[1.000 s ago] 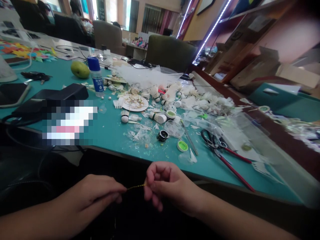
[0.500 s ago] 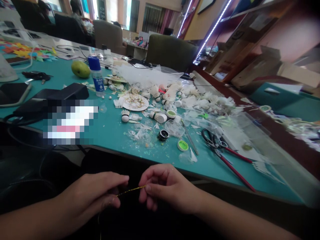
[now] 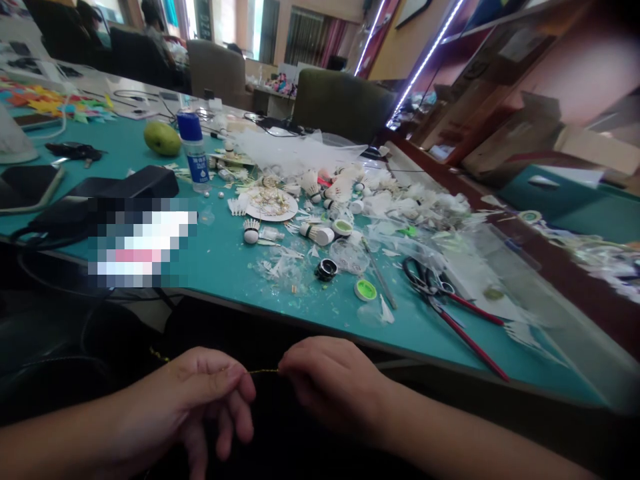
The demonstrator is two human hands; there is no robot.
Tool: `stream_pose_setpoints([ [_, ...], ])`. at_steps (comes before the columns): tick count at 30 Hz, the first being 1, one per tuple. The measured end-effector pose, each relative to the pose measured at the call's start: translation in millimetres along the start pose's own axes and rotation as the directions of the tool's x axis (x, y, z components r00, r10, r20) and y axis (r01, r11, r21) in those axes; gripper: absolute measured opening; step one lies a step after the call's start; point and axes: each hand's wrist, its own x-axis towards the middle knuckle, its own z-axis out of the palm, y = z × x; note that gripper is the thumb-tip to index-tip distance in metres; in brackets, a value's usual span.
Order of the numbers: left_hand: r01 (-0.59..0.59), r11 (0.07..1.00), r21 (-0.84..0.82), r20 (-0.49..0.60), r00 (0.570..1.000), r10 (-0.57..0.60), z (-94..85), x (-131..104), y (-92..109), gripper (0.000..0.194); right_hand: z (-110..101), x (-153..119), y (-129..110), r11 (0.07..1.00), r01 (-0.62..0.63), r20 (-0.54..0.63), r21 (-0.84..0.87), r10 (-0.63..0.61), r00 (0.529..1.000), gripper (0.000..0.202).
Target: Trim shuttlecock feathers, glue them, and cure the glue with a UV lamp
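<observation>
A thin gold cord (image 3: 263, 371) runs between my two hands, below the near edge of the table. My left hand (image 3: 205, 393) pinches it between thumb and forefinger, with the other fingers hanging loosely curled. More of the cord shows behind the left wrist. The cord's other side is in the fingertips of my right hand (image 3: 335, 383), whose back is turned up so that most of its fingers are hidden. Both hands are in front of the table, near my lap, apart from each other.
On the green table (image 3: 220, 267) lie several shuttlecocks (image 3: 251, 231), a white plate (image 3: 273, 208) with gold bits, a glue bottle (image 3: 194, 157), a green mango (image 3: 162, 138), red-handled pliers (image 3: 465, 340), a black ring-shaped piece (image 3: 326, 269) and a small green-filled tub (image 3: 365, 290). Cardboard boxes stand at right.
My left hand has turned so its palm and fingers show more. My right hand has rolled over, back upward. The cord between them is shorter and straighter.
</observation>
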Motion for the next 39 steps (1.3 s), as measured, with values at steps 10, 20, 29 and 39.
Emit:
stream_pose_setpoints([
  [10, 0.093, 0.942, 0.322, 0.039, 0.993, -0.111, -13.0, 7, -4, 0.039, -11, 10, -11, 0.961, 0.207, 0.358, -0.182, -0.131, 0.924, 0.039],
  [20, -0.004, 0.557, 0.83, -0.105, 0.981, 0.163, 5.1, 0, 15, 0.052, -7, 10, -7, 0.965, -0.23, 0.368, 0.126, 0.169, 0.914, 0.013],
  [29, 0.068, 0.702, 0.709, -0.11, 0.994, 0.015, 9.4, -5, 5, 0.047, 6, 2, -5, 0.952, 0.066, 0.157, -0.3, -0.019, 0.987, 0.022],
  [39, 0.013, 0.976, 0.217, 0.109, 0.993, -0.037, 4.8, 1, -4, 0.045, 8, -2, -10, 0.972, -0.017, -0.112, -0.233, -0.01, 0.994, 0.015],
])
